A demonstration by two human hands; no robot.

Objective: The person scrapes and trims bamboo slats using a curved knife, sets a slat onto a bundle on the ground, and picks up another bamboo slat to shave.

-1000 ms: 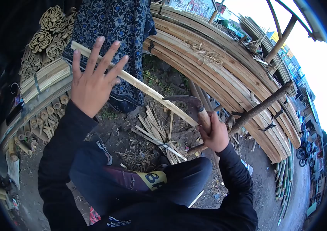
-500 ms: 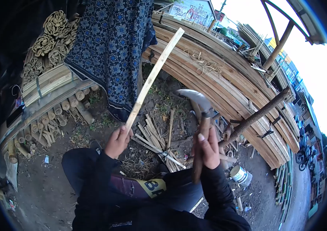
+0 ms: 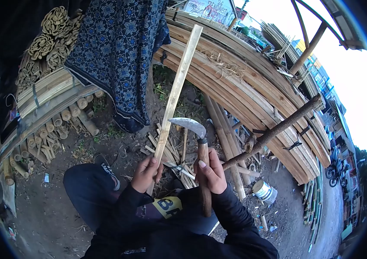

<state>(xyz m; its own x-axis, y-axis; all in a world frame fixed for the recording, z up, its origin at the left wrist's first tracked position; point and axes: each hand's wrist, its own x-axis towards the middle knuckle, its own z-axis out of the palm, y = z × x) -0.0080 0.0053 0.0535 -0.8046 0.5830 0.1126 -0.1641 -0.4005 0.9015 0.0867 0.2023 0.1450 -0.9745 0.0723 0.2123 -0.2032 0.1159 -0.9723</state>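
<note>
1. While the long stacked planks (image 3: 244, 99) fill the far side, the seated person works in the space before them, where clear elbow room should help a controlled stroke. The patterned cloth (image 3: 118, 56) hangs close to the strip's upper part; tilting the strip away from it would seem prudent.

2. The pale wooden strip (image 3: 177, 86) rises from the person's left side, tilted, its top in front of the planks as seen from the head. Being long and held only near its lower end, it probably sways under pressure, so light, even passes look wiser than one hard push.

3. The curved blade (image 3: 192, 125) points leftward from its wooden handle (image 3: 204, 194), its tip at the strip's edge in view; whether they touch, one cannot tell. A shallow blade angle would likely lift thin shavings rather than dig in.

4. The left grip (image 3: 144, 175) is closed around the strip's lower part, thumb and fingers pinching it. Strokes are best stopped well above these fingers, or directed away from them.

5. The right grip (image 3: 212, 172) is wrapped around the upper handle, thumb laid along it; a firm hold with a loose wrist should give steadier control.
</note>
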